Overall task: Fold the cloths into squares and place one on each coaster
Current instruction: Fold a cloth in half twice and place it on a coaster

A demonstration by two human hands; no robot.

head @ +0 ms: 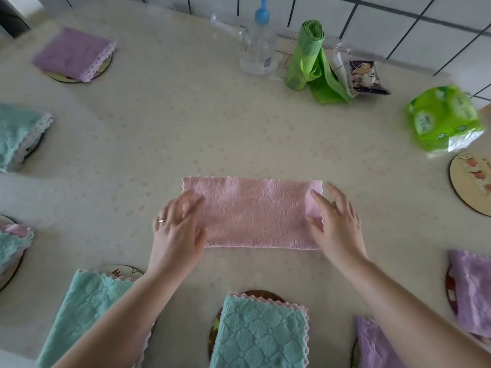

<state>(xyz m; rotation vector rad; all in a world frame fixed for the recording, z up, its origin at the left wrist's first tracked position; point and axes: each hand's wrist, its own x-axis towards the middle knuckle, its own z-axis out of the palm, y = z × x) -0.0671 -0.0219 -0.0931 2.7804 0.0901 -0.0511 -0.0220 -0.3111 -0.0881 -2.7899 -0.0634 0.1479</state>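
Closest to me sits a folded teal cloth [261, 333], its quilted diamond weave and pink scalloped trim covering most of a round dark coaster [253, 294]. Just beyond it both hands work the pink cloth [252, 213], which lies mid-table as a long flat strip, folded but not yet a square. The left hand [178, 229], ring on one finger, rests with fingers spread and nearly straight on the strip's left end, pressing rather than gripping. The right hand [337, 221] lies over the right end with loosely bent fingers; it looks to be touching the edge, though I cannot tell whether anything is pinched.

My worry is the next fold. The cloth is soft, plush microfibre, and the tablecloth [186, 123] beneath looks smooth, so the strip may slide or skew when one end is carried over, leaving the zigzag edges misaligned. A sleeve-less forearm could also drag the teal cloths beside it off their coasters.

Further out, folded lilac and teal squares already sit on coasters around the rim. One bare coaster [471, 181], pale with a printed picture, waits at far right, close to a crinkly green tissue pack [443, 118].
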